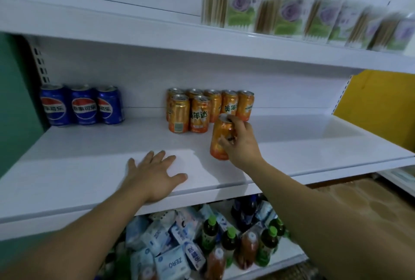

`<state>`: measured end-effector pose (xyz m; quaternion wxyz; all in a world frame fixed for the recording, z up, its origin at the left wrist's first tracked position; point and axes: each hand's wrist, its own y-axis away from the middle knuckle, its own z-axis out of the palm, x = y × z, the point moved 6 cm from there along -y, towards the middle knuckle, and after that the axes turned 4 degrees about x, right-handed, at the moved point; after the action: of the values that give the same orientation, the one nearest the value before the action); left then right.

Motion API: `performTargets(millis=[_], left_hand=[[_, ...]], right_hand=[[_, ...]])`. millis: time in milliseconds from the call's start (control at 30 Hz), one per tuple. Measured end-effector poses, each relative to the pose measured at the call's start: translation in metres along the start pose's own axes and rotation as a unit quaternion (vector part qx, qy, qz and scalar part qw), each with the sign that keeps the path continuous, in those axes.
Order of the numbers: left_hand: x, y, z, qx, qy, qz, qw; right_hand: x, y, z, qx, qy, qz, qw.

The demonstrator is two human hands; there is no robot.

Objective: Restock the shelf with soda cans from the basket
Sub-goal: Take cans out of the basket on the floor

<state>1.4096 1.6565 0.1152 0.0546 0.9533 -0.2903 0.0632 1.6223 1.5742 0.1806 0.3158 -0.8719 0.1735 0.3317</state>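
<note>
Orange soda can (pixel 221 138) gripped by right hand (pixel 241 144), tilted, low over white shelf (pixel 89 167), just before orange can cluster (pixel 202 108). Left hand (pixel 155 176) laid flat on shelf, fingers spread. Blue cans (pixel 82 107) stood at back left.

The light is dim and cool. The white shelf (pixel 89 167) is brighter along its front board and shaded at the back. The right hand (pixel 241 142) and the orange can (pixel 219 138) it grips cast a soft shadow. Packets (pixel 289 16) on the upper shelf (pixel 157 39) are smeared by motion blur. Shelf edges bow towards the borders.
</note>
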Motion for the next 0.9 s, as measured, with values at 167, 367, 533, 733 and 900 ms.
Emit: performTargets(millis=[167,367,533,733,900], left_hand=[[-0.001,-0.002,0.002,-0.003,-0.001,-0.002,1.0],[-0.001,-0.003,0.004,0.002,-0.007,0.003,1.0],[-0.002,-0.004,0.005,0.009,-0.009,0.005,1.0],[-0.002,-0.002,0.006,0.002,-0.008,0.002,1.0],[-0.001,-0.001,0.007,-0.003,-0.009,0.0,1.0]], right_hand=[[0.008,-0.037,0.016,0.018,0.031,-0.021,0.999],[0.021,-0.07,0.033,0.013,0.052,0.022,0.998],[0.029,-0.091,0.045,0.005,0.052,0.054,0.997],[0.036,-0.106,0.053,0.013,0.026,0.043,0.999],[0.034,-0.117,0.061,0.014,0.018,0.03,0.999]])
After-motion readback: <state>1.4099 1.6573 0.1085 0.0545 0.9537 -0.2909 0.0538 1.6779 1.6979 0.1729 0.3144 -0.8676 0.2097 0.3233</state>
